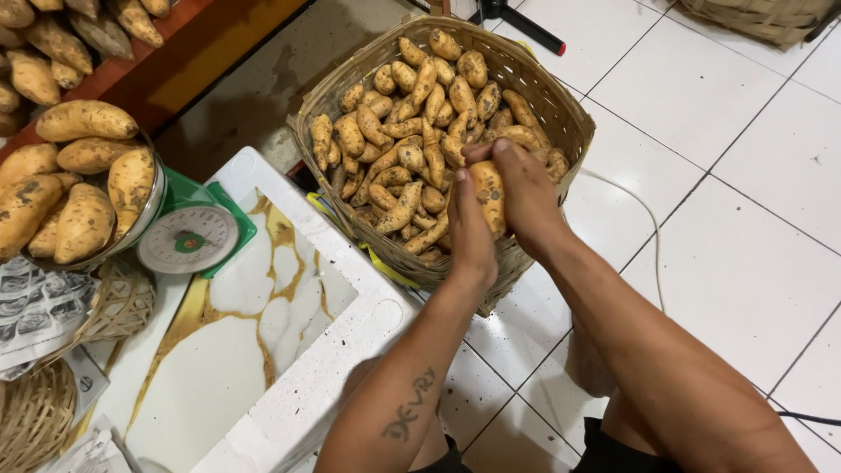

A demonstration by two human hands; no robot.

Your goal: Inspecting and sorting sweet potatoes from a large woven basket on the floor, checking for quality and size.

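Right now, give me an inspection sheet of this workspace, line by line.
Surface: white tiled floor; a white foam box lid with yellow-brown stains at left.
Job's things: woven basket full of soil-marked sweet potatoes; one sweet potato held above it.
Clutter: green kitchen scale with bigger sweet potatoes in its pan; small wicker baskets; printed papers.
Grips: left hand and right hand both closed on the one sweet potato.
Cables: pale cord on the floor beside the basket; dark cable at right edge.
Surroundings: wooden shelf with more sweet potatoes; another basket top right.
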